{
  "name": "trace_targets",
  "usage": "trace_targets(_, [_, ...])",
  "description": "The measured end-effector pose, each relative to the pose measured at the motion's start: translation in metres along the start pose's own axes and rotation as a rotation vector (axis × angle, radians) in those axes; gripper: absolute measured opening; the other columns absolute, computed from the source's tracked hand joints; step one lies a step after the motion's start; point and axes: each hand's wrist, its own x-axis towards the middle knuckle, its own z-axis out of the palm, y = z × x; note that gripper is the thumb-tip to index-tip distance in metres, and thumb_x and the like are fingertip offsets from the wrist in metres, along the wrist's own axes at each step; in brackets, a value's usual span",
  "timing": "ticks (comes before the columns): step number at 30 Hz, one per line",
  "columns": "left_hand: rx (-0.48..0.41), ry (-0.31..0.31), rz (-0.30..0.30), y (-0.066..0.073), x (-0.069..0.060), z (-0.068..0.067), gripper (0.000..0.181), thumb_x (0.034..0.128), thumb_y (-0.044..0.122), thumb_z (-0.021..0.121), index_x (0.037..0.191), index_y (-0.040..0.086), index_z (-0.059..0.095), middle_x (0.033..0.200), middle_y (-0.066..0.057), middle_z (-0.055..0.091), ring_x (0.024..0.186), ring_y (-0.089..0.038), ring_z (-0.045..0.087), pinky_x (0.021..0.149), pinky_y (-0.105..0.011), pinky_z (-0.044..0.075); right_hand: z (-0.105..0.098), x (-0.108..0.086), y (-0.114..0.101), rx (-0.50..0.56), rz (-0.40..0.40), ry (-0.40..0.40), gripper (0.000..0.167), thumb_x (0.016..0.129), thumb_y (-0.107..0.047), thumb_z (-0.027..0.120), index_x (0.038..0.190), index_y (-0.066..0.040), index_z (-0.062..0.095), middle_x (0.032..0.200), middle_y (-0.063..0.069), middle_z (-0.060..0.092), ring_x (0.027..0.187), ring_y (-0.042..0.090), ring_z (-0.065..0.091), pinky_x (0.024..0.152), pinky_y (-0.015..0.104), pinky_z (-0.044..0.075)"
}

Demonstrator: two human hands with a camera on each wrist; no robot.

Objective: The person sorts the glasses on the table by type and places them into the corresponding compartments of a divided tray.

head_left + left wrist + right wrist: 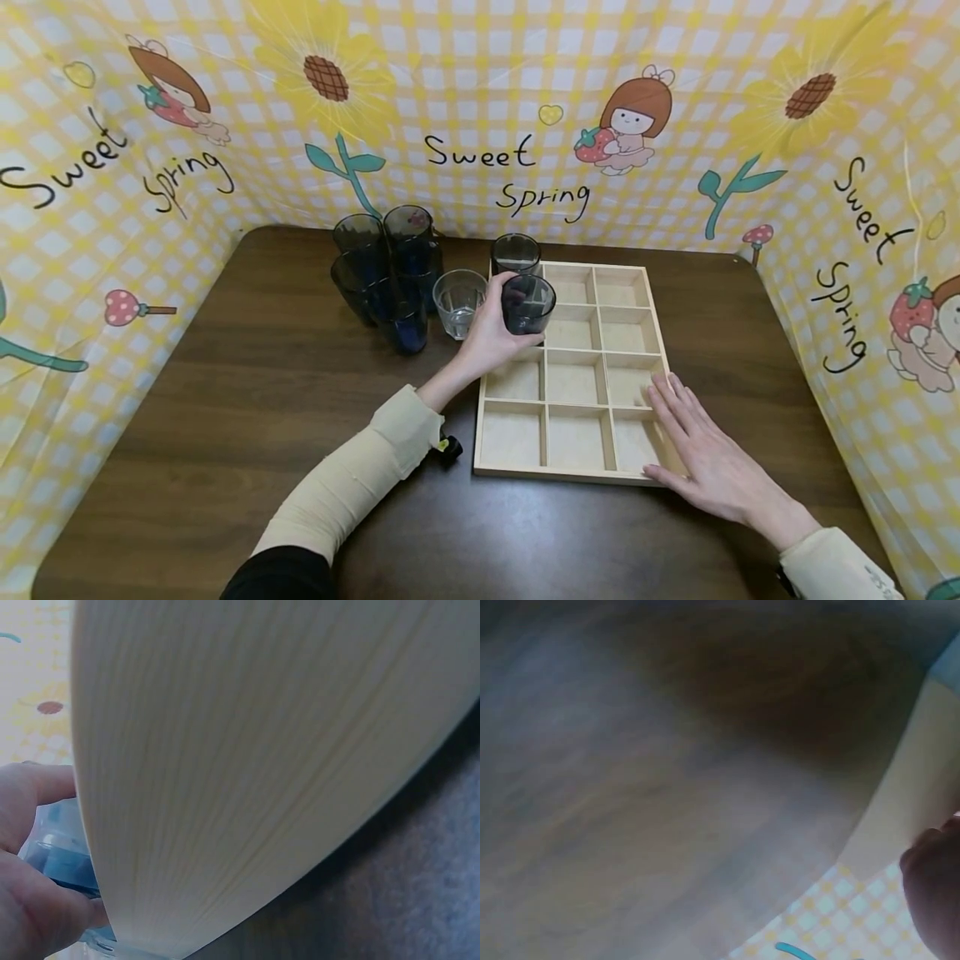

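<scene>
The left hand (491, 327) grips a dark glass (529, 305); from that grip the wooden tray (551, 477) spreads rightward and nearer the person, long axis front to back. Farther off, the right hand (708, 454), straight-fingered, touches the tray's right rim.

head view: l hand (491, 325) & held glass (528, 304) hide some of the tray (566, 477) + lower part of far dark glass (515, 248); clustered dark glasses (405, 321) partly block each other. r cuff (828, 567) cut by bottom edge, print too sm. to read. l wrist view: pale wood surface (247, 765) covers most of the glassware (64, 859), l hand cut at left edge. r wrist view: big brown-grey surface (667, 787) blurred, can't ID; r hand (939, 892) dark, cut at right edge.
</scene>
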Motion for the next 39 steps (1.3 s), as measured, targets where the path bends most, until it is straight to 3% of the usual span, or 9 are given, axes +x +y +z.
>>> trace_targets(6, [0.003, 0.01, 0.039, -0.032, 0.006, 0.009, 0.112, 0.0709, 0.024, 0.104, 0.16, 0.03, 0.036, 0.136, -0.004, 0.071, 0.129, -0.021, 0.068, 0.116, -0.047, 0.053, 0.003, -0.001, 0.005, 0.016, -0.03, 0.019, 0.096, 0.106, -0.059, 0.063, 0.168, 0.008, 0.032, 0.178, 0.03, 0.029, 0.175, 0.033, 0.006, 0.141, 0.029, -0.002])
trace_targets(11, [0.02, 0.0, 0.034, -0.034, 0.005, 0.008, 0.112, 0.073, 0.026, 0.103, 0.161, 0.028, 0.034, 0.138, -0.005, 0.069, 0.131, -0.022, 0.067, 0.118, -0.047, 0.051, 0.004, -0.001, 0.005, 0.019, -0.022, 0.019, 0.097, 0.108, -0.062, 0.06, 0.169, 0.007, 0.031, 0.178, 0.032, 0.027, 0.175, 0.029, 0.003, 0.141, 0.027, -0.003])
trace_targets(18, [0.112, -0.055, -0.062, 0.008, -0.007, -0.009, 0.109, 0.0822, 0.027, 0.1, 0.165, 0.016, 0.029, 0.151, -0.016, 0.063, 0.14, -0.03, 0.063, 0.121, -0.048, 0.048, 0.003, 0.001, 0.004, 0.01, -0.029, 0.016, 0.097, 0.108, -0.063, 0.058, 0.169, 0.007, 0.031, 0.177, 0.033, 0.028, 0.175, 0.032, 0.007, 0.141, 0.027, -0.003])
trace_targets(20, [0.162, -0.074, -0.079, 0.014, -0.01, -0.012, 0.109, 0.0863, 0.031, 0.097, 0.167, 0.015, 0.025, 0.154, -0.018, 0.061, 0.141, -0.032, 0.062, 0.121, -0.049, 0.049, 0.003, 0.001, 0.005, 0.007, -0.036, 0.016, 0.097, 0.108, -0.064, 0.057, 0.168, 0.008, 0.031, 0.177, 0.032, 0.028, 0.175, 0.033, 0.007, 0.141, 0.028, -0.003])
trace_targets(22, [0.215, -0.082, -0.077, 0.008, -0.01, -0.012, 0.11, 0.0892, 0.036, 0.094, 0.17, 0.018, 0.022, 0.156, -0.018, 0.059, 0.142, -0.032, 0.062, 0.118, -0.05, 0.051, 0.002, 0.0, 0.006, 0.006, -0.041, 0.017, 0.097, 0.108, -0.064, 0.057, 0.168, 0.008, 0.032, 0.177, 0.032, 0.028, 0.175, 0.033, 0.007, 0.141, 0.027, -0.003])
trace_targets(24, [0.27, -0.104, -0.092, 0.019, -0.014, -0.018, 0.108, 0.0924, 0.036, 0.091, 0.172, 0.016, 0.02, 0.16, -0.021, 0.055, 0.144, -0.035, 0.061, 0.118, -0.053, 0.052, 0.001, 0.0, 0.007, 0.007, -0.047, 0.02, 0.097, 0.108, -0.064, 0.057, 0.168, 0.008, 0.033, 0.177, 0.032, 0.028, 0.175, 0.031, 0.007, 0.141, 0.027, -0.002])
trace_targets(29, [0.35, -0.145, -0.097, 0.076, -0.027, -0.041, 0.097, 0.0991, 0.027, 0.085, 0.173, 0.008, 0.024, 0.167, -0.026, 0.047, 0.146, -0.041, 0.06, 0.117, -0.057, 0.054, 0.001, 0.001, 0.01, 0.016, -0.06, 0.033, 0.096, 0.107, -0.065, 0.058, 0.167, 0.007, 0.036, 0.178, 0.03, 0.029, 0.175, 0.029, 0.008, 0.141, 0.027, -0.001])
trace_targets(32, [0.373, -0.145, -0.041, 0.094, -0.035, -0.052, 0.087, 0.1026, 0.024, 0.081, 0.171, 0.008, 0.03, 0.167, -0.024, 0.048, 0.141, -0.041, 0.064, 0.115, -0.055, 0.056, 0.002, 0.0, 0.009, 0.021, -0.063, 0.037, 0.096, 0.108, -0.064, 0.058, 0.167, 0.007, 0.035, 0.178, 0.03, 0.029, 0.175, 0.029, 0.008, 0.141, 0.027, -0.001])
trace_targets(39, [0.364, -0.133, 0.12, 0.105, -0.043, -0.091, 0.074, 0.1051, 0.021, 0.077, 0.167, 0.007, 0.039, 0.166, -0.019, 0.051, 0.151, -0.035, 0.058, 0.121, -0.052, 0.052, 0.002, 0.001, 0.008, 0.009, -0.05, 0.039, 0.095, 0.11, -0.066, 0.052, 0.167, 0.008, 0.034, 0.177, 0.032, 0.03, 0.175, 0.033, 0.01, 0.141, 0.027, -0.002])
